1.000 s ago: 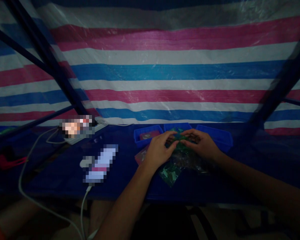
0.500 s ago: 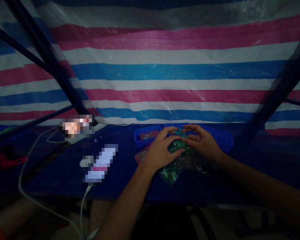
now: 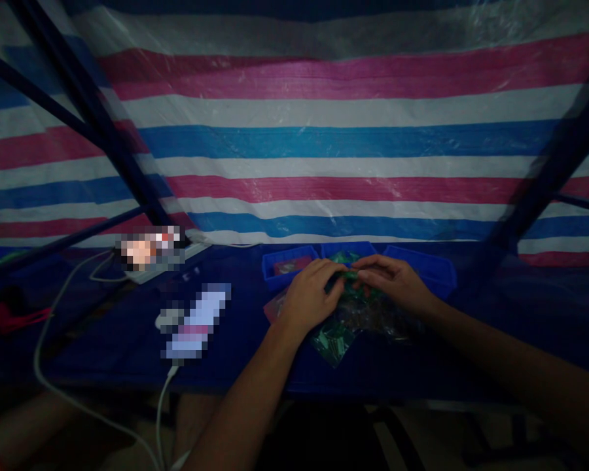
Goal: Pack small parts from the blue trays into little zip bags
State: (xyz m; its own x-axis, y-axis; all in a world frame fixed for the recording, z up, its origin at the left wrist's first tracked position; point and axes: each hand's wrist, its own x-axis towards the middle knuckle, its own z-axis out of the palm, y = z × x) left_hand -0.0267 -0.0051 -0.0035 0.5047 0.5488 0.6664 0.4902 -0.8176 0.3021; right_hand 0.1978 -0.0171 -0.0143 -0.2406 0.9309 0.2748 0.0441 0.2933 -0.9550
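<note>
My left hand [image 3: 311, 294] is closed, its thumb and fingers pinching the near end of a small green plastic packet [image 3: 349, 275]. At the packet's other end, the fingers of my right hand [image 3: 397, 280] are pressed together on it. More green bagged material [image 3: 356, 291] shows beneath the fingers. Below my left hand lies a green clear-wrapped packet [image 3: 334, 343] with thin pieces inside. Clear bags with dark contents [image 3: 375, 317] lie under my right wrist; the dimness hides what they hold. A pinkish packet [image 3: 275, 305] rests partly behind my left hand.
Blue bins stand along the back: a left bin [image 3: 269, 278] with a reddish packet, a middle bin [image 3: 368, 248] and a right bin [image 3: 439, 268]. Leftward are a phone [image 3: 201, 320] on a cable and a power strip [image 3: 150, 273]. Another person's arm [image 3: 34, 418] shows lower left.
My fingers have gone from spread over the green packets to closed on a small green packet. My hands have drawn slightly nearer, uncovering the middle bin's back edge.
</note>
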